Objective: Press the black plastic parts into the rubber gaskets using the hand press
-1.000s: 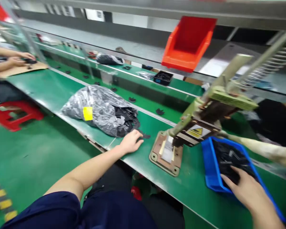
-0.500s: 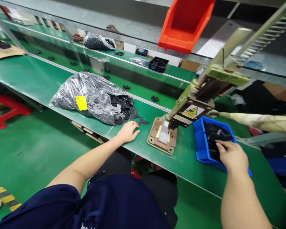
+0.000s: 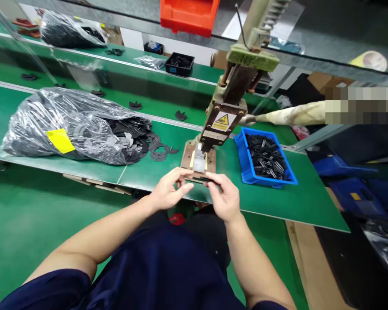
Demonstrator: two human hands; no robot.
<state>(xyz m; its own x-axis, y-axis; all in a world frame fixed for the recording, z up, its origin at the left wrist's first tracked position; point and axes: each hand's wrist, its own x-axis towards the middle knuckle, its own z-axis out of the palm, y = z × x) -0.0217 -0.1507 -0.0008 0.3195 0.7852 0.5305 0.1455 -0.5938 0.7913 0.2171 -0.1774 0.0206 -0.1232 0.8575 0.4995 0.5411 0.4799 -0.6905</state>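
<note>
Just in front of the press base, my right hand (image 3: 226,199) pinches a small thin black strip (image 3: 210,180). My left hand (image 3: 168,190) is beside it with thumb and forefinger apart; nothing shows plainly between them. The bench press (image 3: 224,114), with a yellow warning label, stands over its base plate (image 3: 186,160), where a light metal block (image 3: 198,164) sits. To the right, a blue bin (image 3: 248,168) holds many thin black pieces. On the left, a clear plastic bag (image 3: 42,120) spills black curved parts (image 3: 158,151) onto the green bench.
Behind the bench, several black curved pieces lie on a green conveyor (image 3: 155,113). A red bin (image 3: 189,17) rests on the overhead shelf. A wrapped bar (image 3: 292,114) juts right from the press. A black tray (image 3: 180,64) and another filled bag (image 3: 67,32) stand farther back.
My right hand has moved left from the blue bin to the press front, now with a black strip. My left hand has left the loose curved parts and come near it. The view has shifted right.
</note>
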